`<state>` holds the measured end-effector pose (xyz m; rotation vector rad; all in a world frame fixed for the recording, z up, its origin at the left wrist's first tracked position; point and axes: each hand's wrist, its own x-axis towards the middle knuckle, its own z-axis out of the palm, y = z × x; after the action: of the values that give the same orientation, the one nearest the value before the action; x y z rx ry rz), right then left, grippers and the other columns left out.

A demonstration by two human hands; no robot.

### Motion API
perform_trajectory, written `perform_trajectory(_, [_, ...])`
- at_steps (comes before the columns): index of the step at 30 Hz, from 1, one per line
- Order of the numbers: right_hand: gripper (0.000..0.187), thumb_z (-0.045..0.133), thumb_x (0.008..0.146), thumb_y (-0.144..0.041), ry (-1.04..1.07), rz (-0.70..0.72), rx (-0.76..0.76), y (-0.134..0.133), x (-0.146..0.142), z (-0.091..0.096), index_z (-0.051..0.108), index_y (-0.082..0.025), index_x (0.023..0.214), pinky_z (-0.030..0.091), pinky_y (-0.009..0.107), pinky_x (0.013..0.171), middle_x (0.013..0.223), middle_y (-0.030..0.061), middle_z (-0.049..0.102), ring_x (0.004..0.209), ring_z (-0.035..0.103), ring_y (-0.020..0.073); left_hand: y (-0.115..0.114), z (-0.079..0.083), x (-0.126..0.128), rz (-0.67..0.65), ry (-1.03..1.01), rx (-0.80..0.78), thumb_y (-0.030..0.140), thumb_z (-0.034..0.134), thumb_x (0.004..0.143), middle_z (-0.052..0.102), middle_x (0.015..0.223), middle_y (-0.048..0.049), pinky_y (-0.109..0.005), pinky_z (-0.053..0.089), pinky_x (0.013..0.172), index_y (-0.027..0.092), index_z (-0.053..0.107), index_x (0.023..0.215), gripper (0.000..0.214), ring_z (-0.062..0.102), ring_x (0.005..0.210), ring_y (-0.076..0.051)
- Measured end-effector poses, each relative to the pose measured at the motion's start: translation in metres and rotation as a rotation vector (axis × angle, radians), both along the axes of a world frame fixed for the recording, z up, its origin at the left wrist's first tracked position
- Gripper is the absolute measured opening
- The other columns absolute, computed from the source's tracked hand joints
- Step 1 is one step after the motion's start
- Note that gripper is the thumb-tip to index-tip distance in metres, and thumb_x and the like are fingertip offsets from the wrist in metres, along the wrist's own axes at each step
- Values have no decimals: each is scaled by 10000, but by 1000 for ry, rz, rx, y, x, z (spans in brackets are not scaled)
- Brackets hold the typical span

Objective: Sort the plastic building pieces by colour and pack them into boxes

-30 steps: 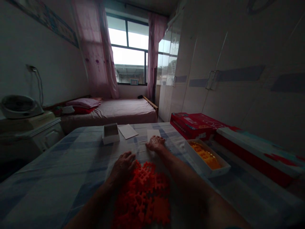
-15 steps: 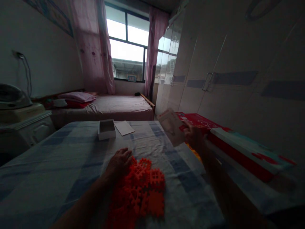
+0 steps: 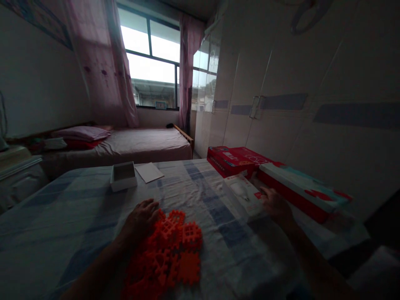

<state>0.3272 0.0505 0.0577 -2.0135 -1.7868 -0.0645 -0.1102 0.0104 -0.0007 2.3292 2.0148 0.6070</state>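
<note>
On the right, my right hand [image 3: 278,208] grips the near right edge of a white cardboard box [image 3: 236,196] printed with a light bulb, its fingers and thumb on the box's side. The box lies picture side up at the bed's right. My left hand [image 3: 140,218] rests palm down with its fingers stretched out, touching the upper left of a pile of orange interlocking plastic tiles [image 3: 189,266]. Several tiles have notched edges and cut-out patterns. The lower part of the pile is dark and blurred.
An open white box [image 3: 123,186] and a flat white card [image 3: 150,172] lie at the bed's far side. Red packages [image 3: 234,156] and a long red-and-white box [image 3: 300,189] line the right edge, before a wardrobe [image 3: 281,125]. Another bed [image 3: 140,146] stands beyond.
My right hand has brought the light bulb box down from a raised, tilted pose onto the bed. The yellow pieces near it are now hidden. My left hand stays by the tiles; the view has turned right.
</note>
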Motion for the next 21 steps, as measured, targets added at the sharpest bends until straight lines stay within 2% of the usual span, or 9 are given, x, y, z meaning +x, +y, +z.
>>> perform_trajectory(3, [561,282,874,-456,-47,-33,4,0,-3,0,473,-119,1280,384,386,962,1282,163,503,1179,475,270,1,-4,-2,17,10,18,369,346,859,558,1251,-101,-355,381,1010,164,603,1134,429,481,1186,-220])
perform_trajectory(7, [874,362,764,-692,-52,82,-134,2,-16,0,308,-84,1389,332,454,998,1417,190,336,1283,347,316,1,-1,0,47,-13,-11,377,371,839,551,1257,-101,-359,392,1000,168,612,1120,425,497,1169,-228])
perform_trajectory(9, [930,421,725,-699,-74,126,-211,5,-22,0,263,-93,1412,319,471,1002,1450,193,274,1309,301,327,0,3,2,31,-32,-21,354,387,831,580,1221,-84,-363,403,988,195,638,1061,376,502,1164,-228])
perform_trajectory(12, [897,470,726,-630,-114,135,-294,8,-28,0,241,-119,1426,313,492,991,1461,200,240,1309,294,348,-1,5,3,10,-43,-18,340,382,833,587,1207,-91,-379,415,975,199,650,1024,358,506,1157,-239])
perform_trajectory(15, [890,486,726,-585,-143,125,-324,5,-29,1,213,-122,1436,310,509,978,1465,206,224,1305,286,377,-1,3,1,17,-35,-1,354,369,837,574,1222,-111,-384,415,977,177,638,1051,387,507,1153,-242])
perform_trajectory(18, [923,501,705,-598,-151,138,-355,0,-29,2,176,-156,1447,307,532,964,1487,176,179,1312,251,403,2,-1,-2,4,-27,14,363,373,837,594,1198,-81,-377,413,982,210,642,1035,367,502,1159,-233])
perform_trajectory(21, [890,526,701,-536,-165,175,-355,0,-24,3,211,-149,1438,312,493,971,1472,175,228,1310,267,380,5,-5,-5,-2,-27,16,371,377,835,592,1205,-82,-375,419,975,219,649,1024,365,512,1148,-239])
